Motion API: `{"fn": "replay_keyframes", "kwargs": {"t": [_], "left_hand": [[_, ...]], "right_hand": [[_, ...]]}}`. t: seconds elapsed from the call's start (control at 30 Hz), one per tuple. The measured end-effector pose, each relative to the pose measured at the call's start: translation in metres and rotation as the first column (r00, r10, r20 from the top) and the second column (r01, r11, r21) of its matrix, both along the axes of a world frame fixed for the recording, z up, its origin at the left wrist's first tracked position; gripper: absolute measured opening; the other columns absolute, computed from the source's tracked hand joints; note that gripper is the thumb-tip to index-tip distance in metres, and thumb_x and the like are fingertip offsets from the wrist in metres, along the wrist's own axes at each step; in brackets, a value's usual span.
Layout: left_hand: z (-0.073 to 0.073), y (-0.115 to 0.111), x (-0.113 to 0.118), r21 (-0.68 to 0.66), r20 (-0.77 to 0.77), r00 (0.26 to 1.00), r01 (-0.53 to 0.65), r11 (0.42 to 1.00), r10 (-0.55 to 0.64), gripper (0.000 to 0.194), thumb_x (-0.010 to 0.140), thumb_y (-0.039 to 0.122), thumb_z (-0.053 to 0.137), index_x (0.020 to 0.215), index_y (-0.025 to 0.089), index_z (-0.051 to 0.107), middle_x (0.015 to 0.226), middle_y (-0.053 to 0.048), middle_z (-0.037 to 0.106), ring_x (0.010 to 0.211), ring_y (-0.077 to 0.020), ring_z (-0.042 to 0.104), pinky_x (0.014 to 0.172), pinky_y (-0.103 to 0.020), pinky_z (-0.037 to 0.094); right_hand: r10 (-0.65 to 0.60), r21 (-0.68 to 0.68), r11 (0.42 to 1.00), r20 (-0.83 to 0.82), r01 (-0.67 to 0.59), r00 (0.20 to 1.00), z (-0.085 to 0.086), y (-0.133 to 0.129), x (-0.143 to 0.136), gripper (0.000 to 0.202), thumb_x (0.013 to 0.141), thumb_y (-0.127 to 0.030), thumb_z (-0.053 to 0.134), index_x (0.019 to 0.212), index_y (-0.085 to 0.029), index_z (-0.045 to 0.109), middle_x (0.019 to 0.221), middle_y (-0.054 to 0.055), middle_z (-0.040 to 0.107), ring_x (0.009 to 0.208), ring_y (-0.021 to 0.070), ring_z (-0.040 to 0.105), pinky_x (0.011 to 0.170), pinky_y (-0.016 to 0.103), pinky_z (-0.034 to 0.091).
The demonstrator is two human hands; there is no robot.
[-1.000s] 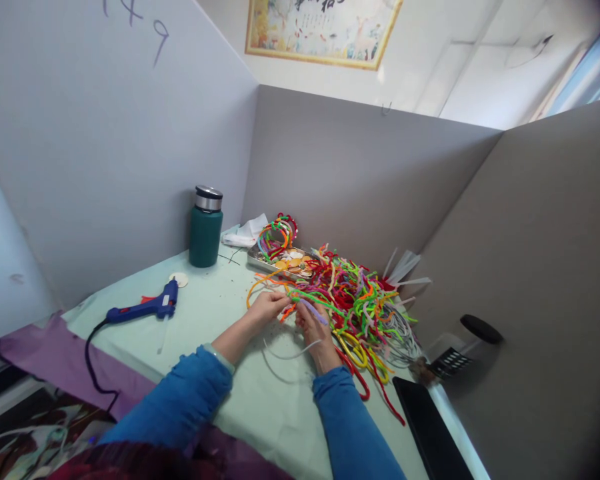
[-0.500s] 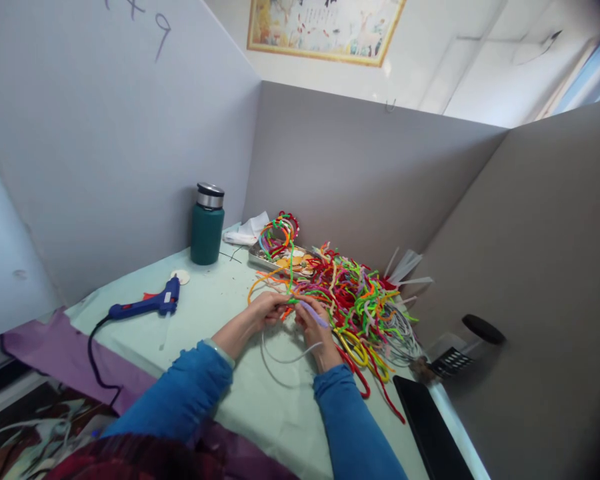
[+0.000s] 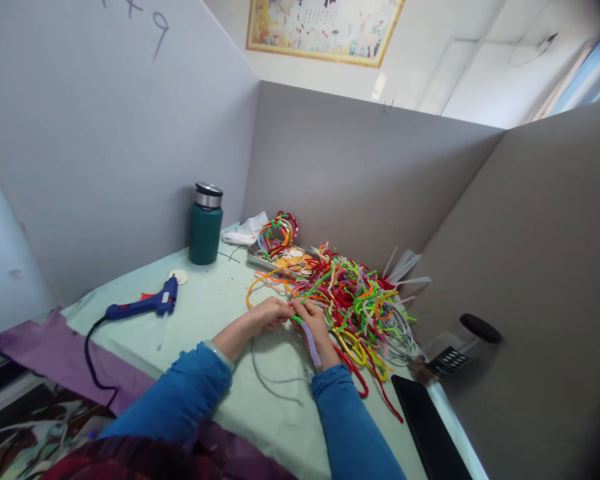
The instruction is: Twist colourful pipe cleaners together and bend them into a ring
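My left hand [image 3: 270, 315] and my right hand [image 3: 312, 321] meet over the pale green table, fingers closed on a headband-like piece. A green and purple fuzzy strip [image 3: 310, 343] lies over my right hand, its purple end toward the wrist. From between the hands a thin grey loop [image 3: 275, 381] hangs down to the table. A green pipe cleaner end sticks up to the right of my fingertips. Beyond my right hand lies a large tangled pile of coloured pipe cleaners [image 3: 355, 290]. What the fingertips pinch is partly hidden.
A blue glue gun [image 3: 147, 304] with a black cord lies at the left, near a round disc [image 3: 179, 277]. Behind stand a green bottle [image 3: 205, 227] and a metal tray [image 3: 260, 259] of small pieces. A black flat object [image 3: 430, 427] lies at the right edge. Grey partitions surround the table.
The purple strip has swung down along my right wrist. The green pipe cleaner end has tipped to the right, and the grey loop has shifted slightly left and down.
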State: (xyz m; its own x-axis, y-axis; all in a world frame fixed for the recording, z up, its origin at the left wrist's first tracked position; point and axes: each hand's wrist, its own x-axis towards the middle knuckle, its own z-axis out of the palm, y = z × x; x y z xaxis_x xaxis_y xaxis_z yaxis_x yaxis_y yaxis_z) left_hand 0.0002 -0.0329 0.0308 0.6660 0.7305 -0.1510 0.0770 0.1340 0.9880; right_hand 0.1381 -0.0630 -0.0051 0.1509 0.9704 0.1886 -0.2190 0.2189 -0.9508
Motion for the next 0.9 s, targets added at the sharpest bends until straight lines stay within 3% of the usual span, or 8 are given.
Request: {"fn": "replay_keyframes", "kwargs": {"t": [0.13, 0.23, 0.5, 0.7, 0.9], "left_hand": [[-0.003, 0.001, 0.0, 0.064, -0.012, 0.998, -0.054, 0.996, 0.054, 0.044, 0.061, 0.056, 0.066, 0.06, 0.016, 0.048, 0.048, 0.007, 0.036, 0.036, -0.0028, 0.022, 0.039, -0.022, 0.009], [-0.001, 0.001, -0.001, 0.155, -0.018, 0.994, -0.102, 0.983, 0.106, 0.046, 0.061, 0.059, 0.065, 0.062, 0.015, 0.051, 0.048, 0.007, 0.037, 0.038, -0.0035, 0.025, 0.04, -0.022, 0.012], [0.0, 0.002, 0.001, 0.259, 0.086, 0.996, -0.051, 0.964, 0.029, 0.036, 0.064, 0.045, 0.068, 0.077, 0.011, 0.061, 0.057, 0.003, 0.05, 0.046, -0.0047, 0.035, 0.044, -0.02, 0.022], [-0.012, 0.012, 0.006, 0.383, 0.168, 0.983, -0.134, 0.914, 0.074, 0.032, 0.065, 0.038, 0.069, 0.08, 0.011, 0.06, 0.067, 0.0, 0.056, 0.057, -0.0085, 0.046, 0.053, -0.021, 0.034], [-0.009, 0.011, 0.006, 0.383, 0.247, 0.963, -0.204, 0.901, 0.113, 0.035, 0.065, 0.039, 0.069, 0.087, 0.012, 0.063, 0.061, 0.003, 0.051, 0.056, -0.008, 0.044, 0.054, -0.02, 0.033]], "right_hand": [[-0.176, 0.021, 0.984, 0.076, 0.175, 0.982, 0.0, 0.004, 0.005, 0.028, 0.064, -0.043, 0.069, 0.073, -0.016, 0.069, 0.067, 0.0, 0.062, 0.059, 0.0117, 0.053, 0.052, 0.021, 0.039], [-0.239, 0.028, 0.971, 0.105, 0.238, 0.965, 0.0, 0.005, 0.008, 0.031, 0.063, -0.046, 0.069, 0.07, -0.016, 0.069, 0.063, 0.0, 0.061, 0.059, 0.0132, 0.053, 0.05, 0.022, 0.038], [-0.232, -0.001, 0.973, -0.001, 0.232, 0.973, -0.001, 0.007, 0.005, 0.031, 0.06, -0.045, 0.071, 0.062, -0.018, 0.058, 0.054, -0.004, 0.054, 0.046, 0.0084, 0.042, 0.043, 0.022, 0.031], [-0.182, -0.044, 0.983, -0.073, 0.179, 0.981, -0.001, 0.006, -0.001, 0.033, 0.061, -0.046, 0.071, 0.068, -0.017, 0.055, 0.047, -0.008, 0.043, 0.04, 0.0058, 0.034, 0.039, 0.02, 0.025], [-0.192, 0.023, 0.981, -0.003, 0.192, 0.981, -0.004, 0.004, -0.003, 0.03, 0.067, -0.046, 0.066, 0.069, -0.018, 0.055, 0.045, -0.009, 0.04, 0.04, 0.0063, 0.031, 0.039, 0.02, 0.023]]}}
